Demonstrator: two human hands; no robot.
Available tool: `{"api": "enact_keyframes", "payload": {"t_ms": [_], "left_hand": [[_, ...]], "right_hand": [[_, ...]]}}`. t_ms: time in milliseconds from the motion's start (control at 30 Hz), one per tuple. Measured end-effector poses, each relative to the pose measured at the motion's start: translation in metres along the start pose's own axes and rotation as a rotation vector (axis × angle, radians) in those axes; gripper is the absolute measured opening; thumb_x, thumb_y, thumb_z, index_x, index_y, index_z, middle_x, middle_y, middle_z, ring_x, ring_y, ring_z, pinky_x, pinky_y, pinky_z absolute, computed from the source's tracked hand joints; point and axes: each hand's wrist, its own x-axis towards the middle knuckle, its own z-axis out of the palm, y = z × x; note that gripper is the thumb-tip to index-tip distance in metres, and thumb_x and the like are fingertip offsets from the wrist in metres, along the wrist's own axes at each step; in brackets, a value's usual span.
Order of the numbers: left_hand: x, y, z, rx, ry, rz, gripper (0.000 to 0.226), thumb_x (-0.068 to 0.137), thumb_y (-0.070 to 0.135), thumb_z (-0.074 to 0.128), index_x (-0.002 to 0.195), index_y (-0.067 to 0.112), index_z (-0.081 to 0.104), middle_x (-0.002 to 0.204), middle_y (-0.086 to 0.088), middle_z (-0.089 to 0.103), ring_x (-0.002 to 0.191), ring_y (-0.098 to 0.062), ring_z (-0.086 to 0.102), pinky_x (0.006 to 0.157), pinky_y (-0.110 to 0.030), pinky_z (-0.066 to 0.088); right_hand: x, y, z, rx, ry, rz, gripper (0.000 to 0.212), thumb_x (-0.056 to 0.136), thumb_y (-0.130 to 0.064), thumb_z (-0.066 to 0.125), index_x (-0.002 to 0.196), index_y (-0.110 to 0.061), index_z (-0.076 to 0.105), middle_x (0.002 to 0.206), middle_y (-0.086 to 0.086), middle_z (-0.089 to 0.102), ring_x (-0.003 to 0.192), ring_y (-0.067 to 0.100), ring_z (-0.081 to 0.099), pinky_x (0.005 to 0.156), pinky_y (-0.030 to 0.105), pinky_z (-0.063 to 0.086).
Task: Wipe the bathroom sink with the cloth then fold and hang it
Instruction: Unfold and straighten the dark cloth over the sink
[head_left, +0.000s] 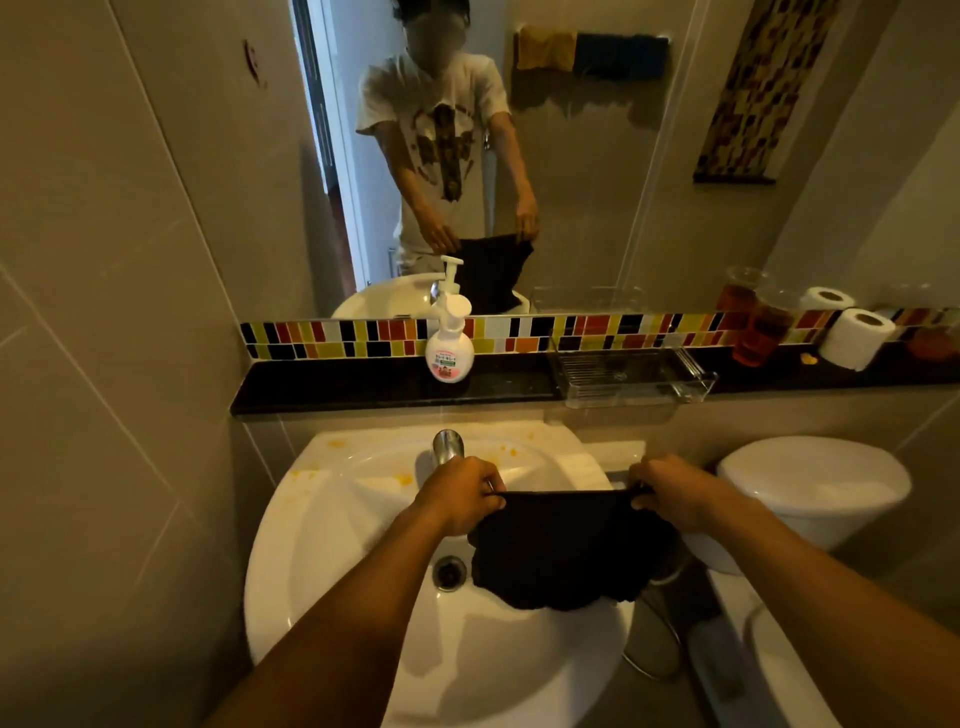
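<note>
**Cloth stretched over the sink**

While both hands pinch its top corners, the black cloth (566, 551) hangs spread above the right side of the white sink (332, 561). Left hand (460, 493) grips the left corner near the tap (448, 448); right hand (670, 488) grips the right. Yellow stains (337, 445) dot the far rim.

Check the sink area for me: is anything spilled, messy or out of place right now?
Yes. Yellow-orange splatters dot the sink rim and basin at the back left and beside the faucet, so it looks unwiped. Both hands, left and right, hold the black cloth stretched above the basin.
</note>
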Motion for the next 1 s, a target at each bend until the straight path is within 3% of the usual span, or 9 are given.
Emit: {"api": "enact_keyframes", "payload": {"t_ms": [100, 233, 333, 433, 600, 700, 800, 900, 1000], "left_hand": [[0.019, -0.003, 0.015, -0.023, 0.116, -0.117, 0.008, 0.085, 0.024, 0.066, 0.092, 0.020, 0.065, 0.091, -0.004, 0.066, 0.084, -0.018, 0.063, 0.077, -0.035, 0.057], [0.045, 0.000, 0.043, -0.085, 0.375, -0.294, 0.007, 0.089, 0.026, 0.061, 0.093, 0.020, 0.062, 0.088, -0.003, 0.063, 0.080, -0.019, 0.062, 0.073, -0.037, 0.057], [0.067, 0.007, 0.064, -0.141, 0.423, -0.334, 0.007, 0.089, 0.025, 0.060, 0.094, 0.020, 0.059, 0.082, -0.003, 0.063, 0.076, -0.019, 0.063, 0.072, -0.039, 0.058], [0.089, 0.006, 0.080, -0.195, 0.438, -0.412, 0.009, 0.089, 0.026, 0.060, 0.090, 0.018, 0.057, 0.076, -0.006, 0.065, 0.071, -0.022, 0.065, 0.068, -0.038, 0.057], [0.127, -0.005, 0.093, -0.706, 0.405, -0.605, 0.009, 0.092, 0.020, 0.054, 0.085, 0.022, 0.049, 0.086, -0.015, 0.065, 0.057, -0.022, 0.066, 0.051, -0.030, 0.052], [0.146, -0.011, 0.094, -0.823, 0.474, -0.630, 0.005, 0.093, 0.019, 0.054, 0.089, 0.020, 0.052, 0.087, -0.010, 0.069, 0.063, -0.018, 0.071, 0.062, -0.035, 0.059], [0.164, -0.020, 0.095, -0.843, 0.510, -0.605, 0.006, 0.093, 0.017, 0.053, 0.089, 0.021, 0.053, 0.088, -0.005, 0.069, 0.073, -0.017, 0.071, 0.077, -0.042, 0.058], [0.174, -0.029, 0.091, -0.887, 0.551, -0.632, 0.008, 0.092, 0.015, 0.053, 0.086, 0.021, 0.052, 0.091, -0.008, 0.067, 0.081, -0.020, 0.069, 0.073, -0.035, 0.056], [0.182, -0.040, 0.090, -0.821, 0.647, -0.649, 0.016, 0.091, 0.014, 0.054, 0.080, 0.026, 0.051, 0.089, -0.008, 0.065, 0.087, -0.025, 0.066, 0.081, -0.043, 0.054]], "right_hand": [[0.021, 0.014, 0.004, 0.072, 0.047, 0.051, 0.023, 0.091, -0.022, 0.059, 0.114, -0.020, 0.063, 0.118, 0.006, 0.059, 0.107, 0.024, 0.057, 0.091, 0.033, 0.047], [0.047, 0.022, 0.020, 0.127, 0.260, 0.177, 0.021, 0.093, -0.024, 0.054, 0.110, -0.017, 0.063, 0.118, 0.009, 0.055, 0.109, 0.026, 0.053, 0.089, 0.036, 0.047], [0.066, 0.021, 0.026, 0.183, 0.346, 0.276, 0.021, 0.096, -0.025, 0.048, 0.112, -0.016, 0.057, 0.117, 0.010, 0.050, 0.108, 0.027, 0.051, 0.082, 0.038, 0.049], [0.093, 0.023, 0.033, 0.416, 0.365, 0.398, 0.022, 0.099, -0.022, 0.041, 0.113, -0.008, 0.053, 0.097, 0.010, 0.054, 0.092, 0.027, 0.056, 0.072, 0.034, 0.042], [0.140, 0.022, 0.057, 0.803, 0.391, 0.492, 0.022, 0.100, -0.017, 0.039, 0.115, -0.003, 0.045, 0.089, 0.011, 0.057, 0.094, 0.031, 0.058, 0.077, 0.038, 0.043], [0.162, 0.016, 0.070, 0.978, 0.469, 0.529, 0.021, 0.099, -0.013, 0.041, 0.116, -0.001, 0.044, 0.102, 0.020, 0.059, 0.101, 0.036, 0.058, 0.081, 0.040, 0.044], [0.180, 0.008, 0.079, 1.179, 0.508, 0.566, 0.026, 0.100, -0.012, 0.041, 0.122, 0.001, 0.041, 0.100, 0.012, 0.052, 0.100, 0.029, 0.054, 0.080, 0.033, 0.038], [0.200, 0.000, 0.089, 1.281, 0.552, 0.512, 0.024, 0.099, -0.011, 0.042, 0.122, -0.005, 0.038, 0.100, 0.011, 0.054, 0.103, 0.032, 0.058, 0.079, 0.031, 0.039], [0.219, -0.006, 0.101, 1.275, 0.498, 0.407, 0.032, 0.099, -0.015, 0.041, 0.130, -0.014, 0.032, 0.110, 0.014, 0.059, 0.107, 0.036, 0.059, 0.080, 0.034, 0.044]]}}
